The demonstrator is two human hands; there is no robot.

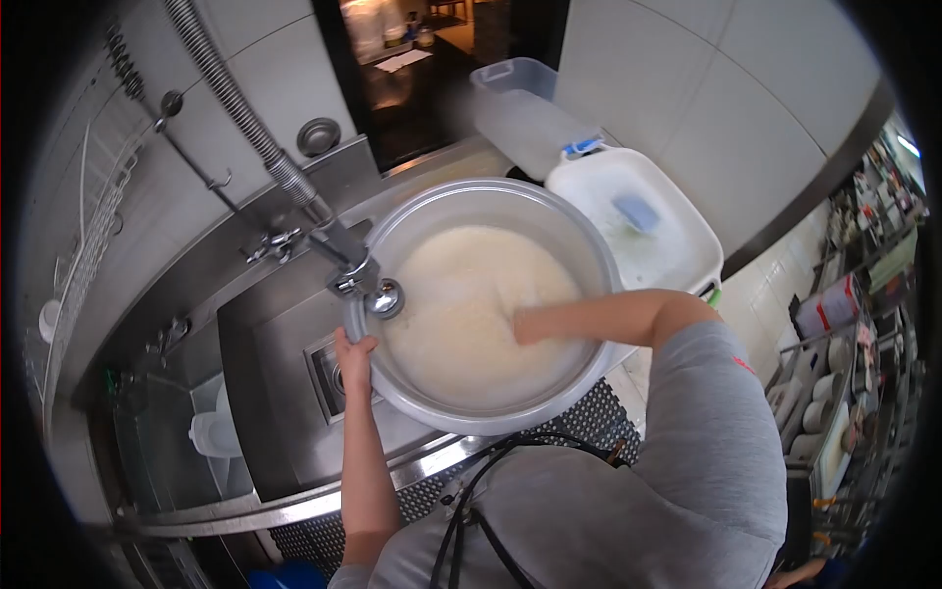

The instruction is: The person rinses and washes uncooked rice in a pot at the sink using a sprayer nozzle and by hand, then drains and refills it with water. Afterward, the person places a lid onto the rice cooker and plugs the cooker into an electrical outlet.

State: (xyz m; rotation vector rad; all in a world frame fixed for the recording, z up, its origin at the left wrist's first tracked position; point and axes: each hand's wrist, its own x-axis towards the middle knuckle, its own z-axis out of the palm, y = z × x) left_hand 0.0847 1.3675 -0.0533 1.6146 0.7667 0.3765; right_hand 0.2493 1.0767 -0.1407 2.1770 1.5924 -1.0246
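Observation:
A large round metal pot (579, 236) stands at the sink's edge, holding cloudy, cream-coloured liquid (461, 294) with pale grains in it. My left hand (355, 358) grips the pot's left rim, its fingers wrapped round the edge. My right hand (520, 326) is sunk in the liquid near the middle; its fingers are hidden under the surface. Above the pot's left side hangs the spray head (385, 297) of a tap on a coiled metal hose (245, 108).
A white tub (677, 191) with a blue sponge (636, 213) sits behind the pot at the right, beside clear plastic containers (530, 123). The steel sink (280, 368) lies to the left. Shelves with dishes (810, 393) stand far right.

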